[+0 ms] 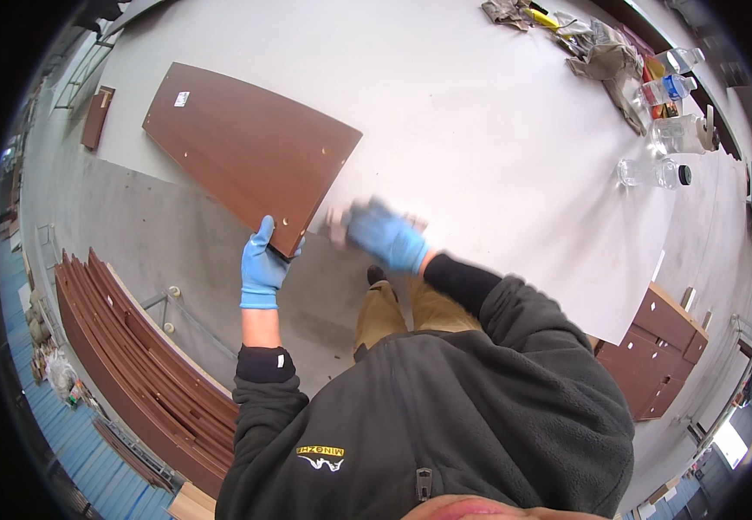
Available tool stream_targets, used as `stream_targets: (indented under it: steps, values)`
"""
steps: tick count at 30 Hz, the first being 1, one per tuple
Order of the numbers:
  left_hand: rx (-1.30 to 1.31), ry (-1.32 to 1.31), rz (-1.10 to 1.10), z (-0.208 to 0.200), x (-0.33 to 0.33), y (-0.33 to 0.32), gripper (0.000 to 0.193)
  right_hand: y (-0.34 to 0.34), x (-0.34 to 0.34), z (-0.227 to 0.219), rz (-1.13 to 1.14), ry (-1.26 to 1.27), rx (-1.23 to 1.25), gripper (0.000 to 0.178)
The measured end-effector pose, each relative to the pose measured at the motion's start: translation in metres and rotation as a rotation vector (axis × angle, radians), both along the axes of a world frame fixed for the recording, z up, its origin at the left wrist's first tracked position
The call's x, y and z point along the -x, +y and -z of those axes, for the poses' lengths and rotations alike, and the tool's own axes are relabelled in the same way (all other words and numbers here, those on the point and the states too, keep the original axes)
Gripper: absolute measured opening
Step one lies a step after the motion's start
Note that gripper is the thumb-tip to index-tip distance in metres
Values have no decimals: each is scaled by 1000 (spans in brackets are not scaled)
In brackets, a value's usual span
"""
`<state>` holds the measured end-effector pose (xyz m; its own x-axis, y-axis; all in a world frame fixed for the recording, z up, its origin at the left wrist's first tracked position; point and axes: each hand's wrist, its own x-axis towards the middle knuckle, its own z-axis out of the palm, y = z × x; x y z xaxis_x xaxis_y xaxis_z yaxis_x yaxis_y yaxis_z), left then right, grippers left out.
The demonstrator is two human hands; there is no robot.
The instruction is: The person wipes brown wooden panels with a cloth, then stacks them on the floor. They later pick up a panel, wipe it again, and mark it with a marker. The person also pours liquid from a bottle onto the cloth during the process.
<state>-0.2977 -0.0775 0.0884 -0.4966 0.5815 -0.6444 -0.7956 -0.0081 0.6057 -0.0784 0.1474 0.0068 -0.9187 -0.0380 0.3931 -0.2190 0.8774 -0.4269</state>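
Observation:
A long reddish-brown wooden board point(246, 139) with a small white label and several holes lies slantwise on the white tabletop point(471, 113). Its near corner juts over the table's edge, and there my left hand point(263, 269), in a blue glove, is closed around it with the thumb on top. Just right of the board's end, my right hand point(385, 234), also blue-gloved, is smeared by motion. It is closed on a blurred beige-and-grey pad-like thing point(339, 227), apart from the board; its exact kind does not show.
Clear bottles point(653, 173) and crumpled grey-brown gloves point(610, 65) lie at the far right. A stack of brown boards point(142, 364) stands at the lower left. More brown panels point(653, 355) are at the right, and a small brown piece point(96, 117) lies far left.

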Motion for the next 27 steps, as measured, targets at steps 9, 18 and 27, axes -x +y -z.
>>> stream_targets:
  steps: [9,18,27]
  values:
    - [-80,-157,15,43,-74,66,49,-61,-155,-32,543,-198,1030,61]
    - [70,-620,455,105,-306,127,38,39,-201,-66,1156,451,889,53]
    - [23,685,908,16,-247,108,21,60,-210,-12,1084,33,-97,49]
